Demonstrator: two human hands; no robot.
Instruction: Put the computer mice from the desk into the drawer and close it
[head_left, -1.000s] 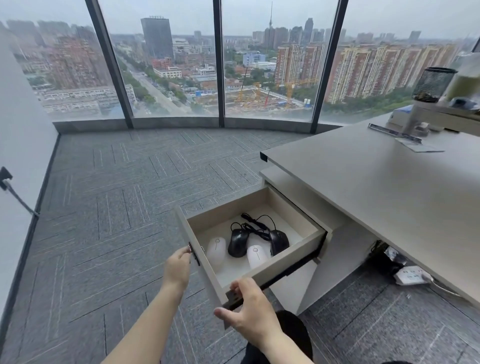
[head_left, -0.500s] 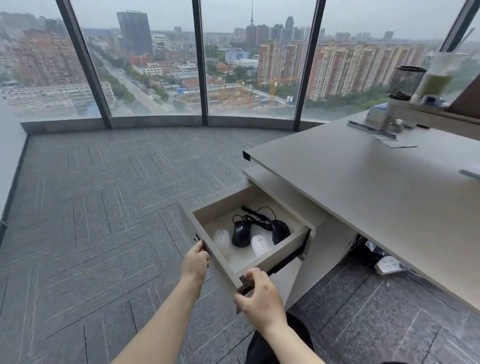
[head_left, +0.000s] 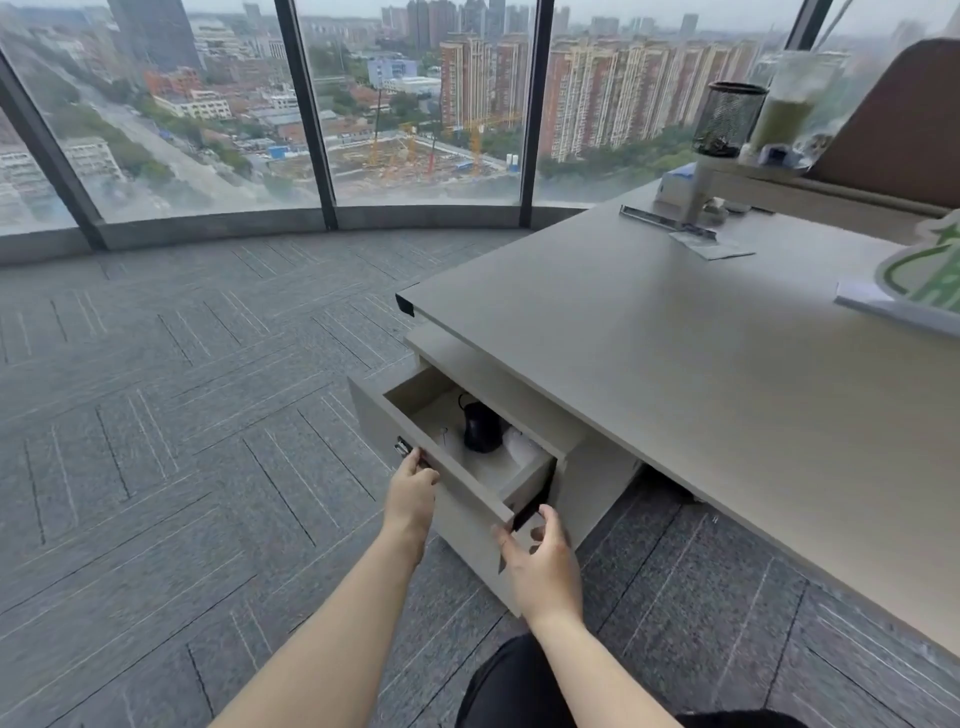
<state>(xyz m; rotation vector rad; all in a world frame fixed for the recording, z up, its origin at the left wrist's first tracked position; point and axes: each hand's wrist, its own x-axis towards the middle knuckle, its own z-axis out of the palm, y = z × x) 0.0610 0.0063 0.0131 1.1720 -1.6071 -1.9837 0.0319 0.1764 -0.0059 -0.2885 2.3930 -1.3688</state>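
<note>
two hands are on the drawer front (head_left: 410, 436), and the drawer is far less open than it was a second ago: back then all four mice showed inside, now only a narrow gap is left. my left hand (head_left: 413, 491) presses its fingertips against the front panel just beside the small metal lock (head_left: 402, 447), fingers close together. my right hand (head_left: 540, 564) cups the near corner of the drawer, fingers loosely curled, thumb against the panel. through the gap i see one black mouse (head_left: 482, 427) with its cable, and a sliver of a white mouse (head_left: 522, 447) beside it; the rest are hidden under the cabinet top. the desk (head_left: 675, 364) surface near me holds no mice, so i judge only the last push remains.
</note>
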